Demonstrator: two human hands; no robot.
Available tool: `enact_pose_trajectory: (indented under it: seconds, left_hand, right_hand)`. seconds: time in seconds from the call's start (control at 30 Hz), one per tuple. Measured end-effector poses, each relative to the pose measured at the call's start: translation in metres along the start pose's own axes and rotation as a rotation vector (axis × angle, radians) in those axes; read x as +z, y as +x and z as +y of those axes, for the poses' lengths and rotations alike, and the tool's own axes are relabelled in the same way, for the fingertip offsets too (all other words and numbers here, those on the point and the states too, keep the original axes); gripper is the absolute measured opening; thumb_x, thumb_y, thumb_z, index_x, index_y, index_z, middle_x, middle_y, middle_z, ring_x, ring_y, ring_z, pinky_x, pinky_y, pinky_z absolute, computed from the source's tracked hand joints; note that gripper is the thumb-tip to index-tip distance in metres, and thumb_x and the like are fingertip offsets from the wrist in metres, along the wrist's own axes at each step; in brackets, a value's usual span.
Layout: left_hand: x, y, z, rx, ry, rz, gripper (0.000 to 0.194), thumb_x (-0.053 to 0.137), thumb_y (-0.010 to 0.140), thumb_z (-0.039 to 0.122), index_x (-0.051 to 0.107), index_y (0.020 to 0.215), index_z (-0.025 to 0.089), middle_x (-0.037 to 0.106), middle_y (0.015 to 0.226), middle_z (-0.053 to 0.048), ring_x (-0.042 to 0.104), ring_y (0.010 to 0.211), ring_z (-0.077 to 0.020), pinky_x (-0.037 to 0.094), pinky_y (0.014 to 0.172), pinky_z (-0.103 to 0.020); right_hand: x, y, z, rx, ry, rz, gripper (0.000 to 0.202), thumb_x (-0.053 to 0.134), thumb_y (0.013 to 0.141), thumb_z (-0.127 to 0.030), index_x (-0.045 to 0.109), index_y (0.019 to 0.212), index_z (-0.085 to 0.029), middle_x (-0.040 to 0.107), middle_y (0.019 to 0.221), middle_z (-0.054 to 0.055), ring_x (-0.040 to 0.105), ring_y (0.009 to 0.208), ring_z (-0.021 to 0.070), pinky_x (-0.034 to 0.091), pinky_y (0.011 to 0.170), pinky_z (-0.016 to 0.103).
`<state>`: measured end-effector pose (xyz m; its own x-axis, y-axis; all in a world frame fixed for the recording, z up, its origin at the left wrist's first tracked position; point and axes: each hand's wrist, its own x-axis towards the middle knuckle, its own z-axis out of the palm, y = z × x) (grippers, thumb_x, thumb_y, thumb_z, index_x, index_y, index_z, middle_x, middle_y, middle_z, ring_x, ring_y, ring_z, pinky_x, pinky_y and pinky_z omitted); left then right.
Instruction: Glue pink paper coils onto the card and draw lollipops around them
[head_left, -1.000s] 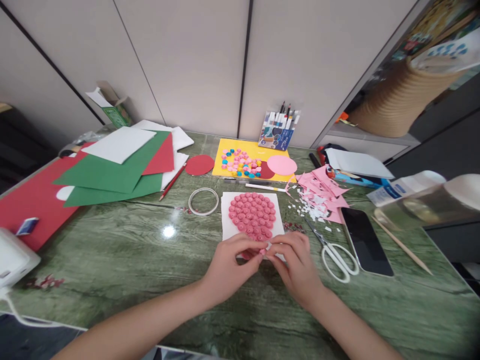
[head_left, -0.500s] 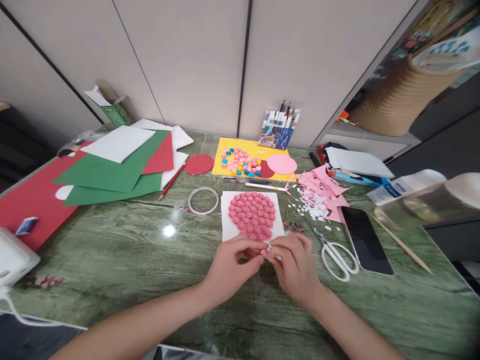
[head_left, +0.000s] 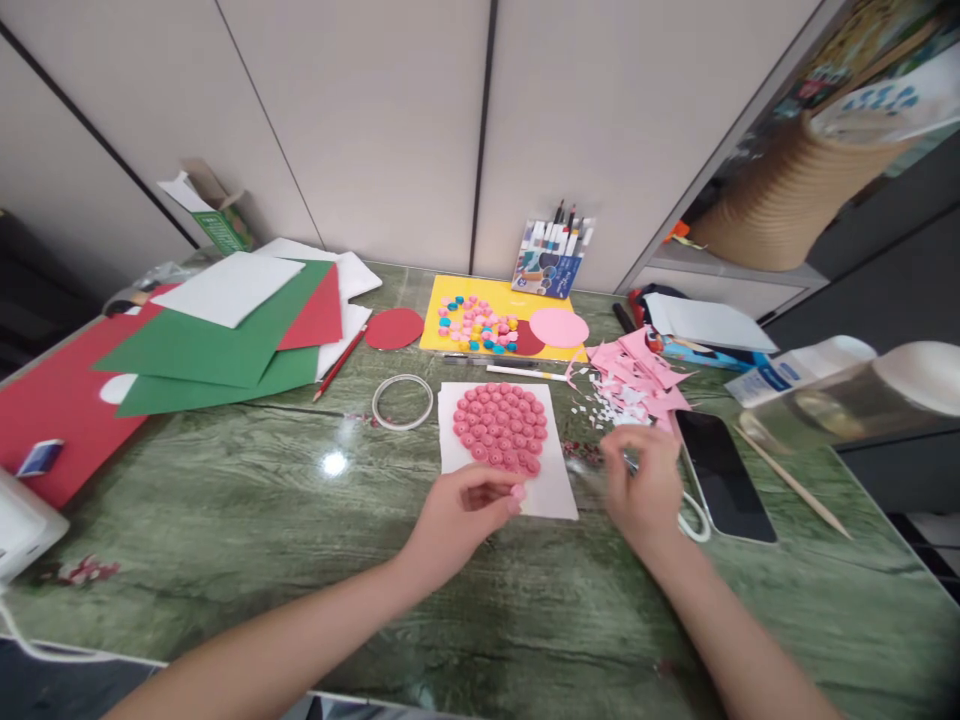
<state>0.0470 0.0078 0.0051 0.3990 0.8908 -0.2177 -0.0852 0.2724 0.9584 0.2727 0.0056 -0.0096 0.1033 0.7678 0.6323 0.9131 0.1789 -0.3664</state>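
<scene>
A white sheet (head_left: pixel 551 490) lies on the table, with a rounded cluster of pink coils (head_left: pixel 501 425) on it. Over the sheet's lower left edge, my left hand (head_left: pixel 457 510) pinches a small pink piece (head_left: pixel 517 492) between thumb and fingertips. My right hand (head_left: pixel 645 485) is curled above the white-handled scissors (head_left: pixel 697 520) and hides most of them. Its fingertips are blurred, and whatever they hold, if anything, cannot be made out. White scraps (head_left: pixel 619 408) and pink paper offcuts (head_left: pixel 645 370) lie just beyond it.
Behind the sheet is a yellow card (head_left: pixel 442 290) bearing colourful coils. A tape roll (head_left: pixel 403 402) and red pencil (head_left: pixel 341 363) lie left, beside green paper (head_left: pixel 225 345). A phone (head_left: pixel 724 475), a wooden stick (head_left: pixel 795 482) and a clear container (head_left: pixel 825 405) are at the right.
My right hand has left the left hand and moved right, over the scissors. The left hand still pinches the pink piece. More of the white sheet's lower part shows.
</scene>
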Motion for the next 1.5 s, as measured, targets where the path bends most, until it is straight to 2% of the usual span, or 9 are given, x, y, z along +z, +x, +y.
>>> enact_pose_trajectory:
  seconds: [0.07,0.17,0.33,0.43,0.6,0.77,1.13,1.4,1.5]
  left_hand:
    - [-0.002,0.0,-0.001,-0.007,-0.014,-0.013,0.019,0.071,0.071,0.027,0.07,0.087,0.016,0.071,0.088,-0.006,0.062,0.079,-0.0156,0.049,0.075,-0.028]
    - [-0.003,0.001,-0.002,-0.018,-0.082,-0.043,0.02,0.07,0.072,0.027,0.069,0.089,0.016,0.071,0.09,-0.006,0.064,0.08,-0.016,0.05,0.077,-0.03]
    - [-0.004,0.004,0.002,-0.039,-0.098,-0.057,0.021,0.072,0.071,0.026,0.069,0.088,0.015,0.071,0.087,-0.006,0.064,0.078,-0.0151,0.05,0.076,-0.03]
    - [-0.005,0.005,0.005,-0.055,-0.072,-0.042,0.021,0.072,0.07,0.027,0.069,0.087,0.016,0.071,0.087,-0.006,0.063,0.074,-0.0138,0.05,0.073,-0.029]
    - [-0.006,0.006,0.005,-0.054,-0.055,-0.034,0.02,0.071,0.07,0.027,0.068,0.087,0.016,0.071,0.087,-0.006,0.063,0.07,-0.013,0.051,0.07,-0.029]
    - [-0.007,0.007,0.004,-0.043,-0.033,-0.053,0.021,0.07,0.071,0.026,0.068,0.09,0.017,0.071,0.09,-0.007,0.064,0.075,-0.0148,0.051,0.073,-0.032]
    - [-0.005,0.006,0.003,-0.032,-0.038,-0.048,0.024,0.073,0.068,0.027,0.069,0.089,0.017,0.071,0.092,-0.007,0.065,0.086,-0.0187,0.052,0.078,-0.034]
    - [-0.007,0.006,0.004,-0.013,-0.044,-0.059,0.021,0.071,0.071,0.024,0.068,0.09,0.016,0.07,0.094,-0.008,0.065,0.087,-0.0193,0.052,0.079,-0.034]
    - [-0.007,0.006,0.003,0.067,0.012,-0.045,0.018,0.068,0.072,0.021,0.069,0.09,0.017,0.069,0.092,-0.007,0.064,0.085,-0.0188,0.052,0.077,-0.034]
  right_hand:
    - [0.001,0.012,0.03,0.126,-0.054,-0.014,0.011,0.046,0.085,-0.028,0.052,0.082,-0.02,0.063,0.078,0.006,0.057,0.075,0.0202,0.037,0.076,0.036]
    - [0.004,0.022,0.066,0.249,-0.077,-0.117,0.013,0.051,0.081,-0.03,0.056,0.079,-0.019,0.066,0.075,0.004,0.059,0.066,0.0177,0.039,0.065,0.029]
    - [0.008,0.02,0.088,0.329,-0.11,-0.26,0.015,0.051,0.077,-0.028,0.063,0.081,-0.02,0.069,0.08,0.002,0.061,0.071,0.0173,0.04,0.064,0.027]
    - [0.007,0.019,0.089,0.34,-0.173,-0.283,0.019,0.05,0.076,-0.026,0.065,0.085,-0.022,0.07,0.084,0.002,0.059,0.074,0.0186,0.038,0.066,0.029]
    - [0.005,0.019,0.089,0.326,-0.268,-0.302,0.02,0.05,0.077,-0.028,0.067,0.086,-0.023,0.068,0.08,0.003,0.057,0.077,0.0205,0.034,0.066,0.03]
    - [0.006,0.017,0.087,0.294,-0.365,-0.309,0.021,0.049,0.078,-0.03,0.067,0.086,-0.023,0.064,0.089,0.007,0.053,0.087,0.0246,0.027,0.065,0.033]
    - [0.003,0.016,0.08,0.242,-0.505,-0.292,0.019,0.048,0.08,-0.031,0.064,0.083,-0.021,0.065,0.086,0.008,0.05,0.085,0.0243,0.022,0.067,0.035]
    - [-0.002,0.02,0.075,0.224,-0.523,-0.271,0.02,0.048,0.082,-0.031,0.064,0.084,-0.02,0.065,0.088,0.008,0.051,0.085,0.0247,0.023,0.069,0.036]
    - [-0.007,0.024,0.058,0.207,-0.408,-0.167,0.021,0.047,0.085,-0.032,0.063,0.087,-0.02,0.065,0.088,0.007,0.053,0.086,0.0237,0.027,0.073,0.037]
